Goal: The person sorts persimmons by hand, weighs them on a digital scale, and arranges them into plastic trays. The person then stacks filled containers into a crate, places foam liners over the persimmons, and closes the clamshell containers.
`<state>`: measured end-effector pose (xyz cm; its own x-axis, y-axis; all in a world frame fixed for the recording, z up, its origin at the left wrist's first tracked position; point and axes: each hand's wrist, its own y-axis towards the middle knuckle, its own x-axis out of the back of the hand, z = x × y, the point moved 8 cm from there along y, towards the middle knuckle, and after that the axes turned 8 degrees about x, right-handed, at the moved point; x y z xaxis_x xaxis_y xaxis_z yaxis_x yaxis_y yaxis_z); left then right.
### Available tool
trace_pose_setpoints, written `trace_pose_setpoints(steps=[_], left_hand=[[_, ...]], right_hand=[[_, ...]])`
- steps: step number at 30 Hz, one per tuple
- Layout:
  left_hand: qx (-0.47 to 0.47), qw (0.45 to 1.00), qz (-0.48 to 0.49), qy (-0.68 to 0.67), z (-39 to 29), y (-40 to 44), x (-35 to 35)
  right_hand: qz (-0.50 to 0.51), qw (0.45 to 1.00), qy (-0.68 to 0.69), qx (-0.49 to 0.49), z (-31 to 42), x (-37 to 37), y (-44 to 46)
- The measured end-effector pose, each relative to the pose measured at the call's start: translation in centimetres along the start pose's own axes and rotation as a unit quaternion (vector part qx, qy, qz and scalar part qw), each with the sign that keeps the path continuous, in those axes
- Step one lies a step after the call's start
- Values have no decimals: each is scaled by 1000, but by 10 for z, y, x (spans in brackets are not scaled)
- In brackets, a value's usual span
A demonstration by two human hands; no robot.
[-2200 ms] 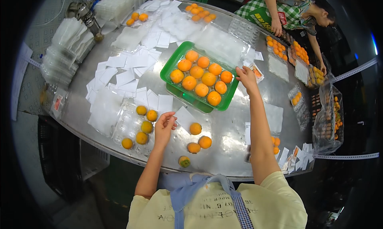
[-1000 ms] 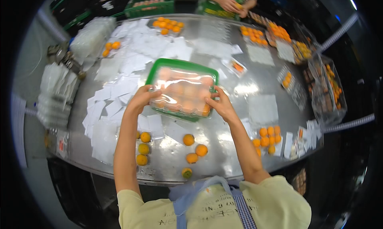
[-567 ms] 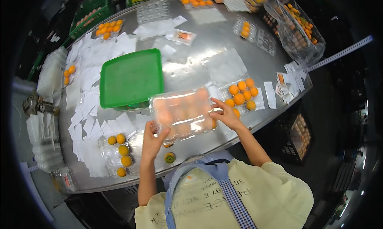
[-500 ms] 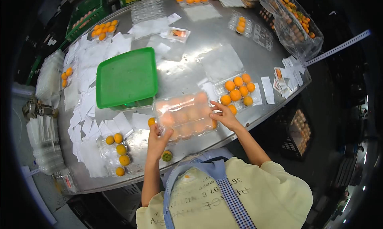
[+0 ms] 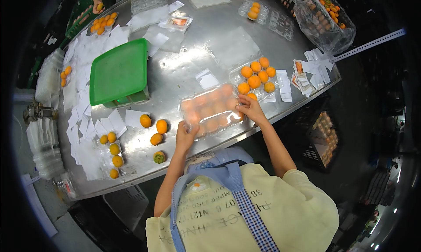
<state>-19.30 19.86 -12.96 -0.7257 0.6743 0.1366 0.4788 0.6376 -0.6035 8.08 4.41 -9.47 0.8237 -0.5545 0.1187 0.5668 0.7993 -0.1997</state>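
Observation:
A clear plastic fruit pack (image 5: 211, 109) full of orange persimmons lies level near the table's front edge; a pale sheet veils the fruit under its top. My left hand (image 5: 186, 137) grips its left front corner, thumb on the rim. At the right end, my right hand (image 5: 251, 109) holds the edge with fingers curled. Just behind that hand is an uncovered tray of persimmons (image 5: 254, 82). Left of the pack sit loose persimmons, among them one (image 5: 162, 126) on the metal and another (image 5: 159, 157) showing its green calyx.
A green lid (image 5: 120, 72) tops a box at left, amid scattered white paper slips (image 5: 83, 120). A part-filled tray (image 5: 115, 157) sits front left. Paper cards (image 5: 302, 76) and a bagged fruit crate (image 5: 329, 15) are at right. A co-worker's hand (image 5: 97, 6) holds a persimmon at the far left.
The pack has shifted right across the table in both hands, uncovering loose persimmons and a white slip. The view has also shifted. A co-worker's hand now reaches the far-left tray.

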Motion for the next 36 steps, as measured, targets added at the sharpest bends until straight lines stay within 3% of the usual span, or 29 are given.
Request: trace_pose_setpoints(steps=[5, 6, 10, 12, 15, 17, 20, 22, 24, 25, 29, 36], left_hand=[[-10, 999, 11, -44, -33, 2, -18], [9, 994, 53, -96, -41, -7, -21], [33, 997, -46, -46, -47, -39, -9], [-50, 993, -103, -11, -34, -28, -1], [-153, 967, -192, 69, -75, -49, 4], [-222, 951, -201, 80, -109, -54, 8], [-271, 952, -112, 89, -145, -36, 6], [-269, 960, -73, -9, -166, -27, 10], [-264, 961, -63, -57, -178, -10, 11], [-259, 962, -73, -55, -182, 1, 12], [-266, 954, -93, -100, -198, 31, 15], [-217, 965, -127, -78, -207, 57, 25]], right_hand=[[-13, 1000, -25, -12, 5, 19, 10], [-10, 999, -47, 22, 9, 17, 10], [10, 977, -203, 65, 29, 14, 8], [16, 974, -222, 52, 46, 17, 12], [81, 983, -160, -32, 57, 21, 27], [25, 999, 7, -42, 63, 24, 39], [-33, 985, 163, -40, 74, 26, 51], [-61, 977, 206, -5, 71, 28, 52], [-55, 987, -21, 147, 82, 20, 40], [-50, 965, -134, 219, 91, 9, 29], [102, 841, -337, 410, 121, -77, -13], [137, 763, -410, 480, 98, -113, -5]])
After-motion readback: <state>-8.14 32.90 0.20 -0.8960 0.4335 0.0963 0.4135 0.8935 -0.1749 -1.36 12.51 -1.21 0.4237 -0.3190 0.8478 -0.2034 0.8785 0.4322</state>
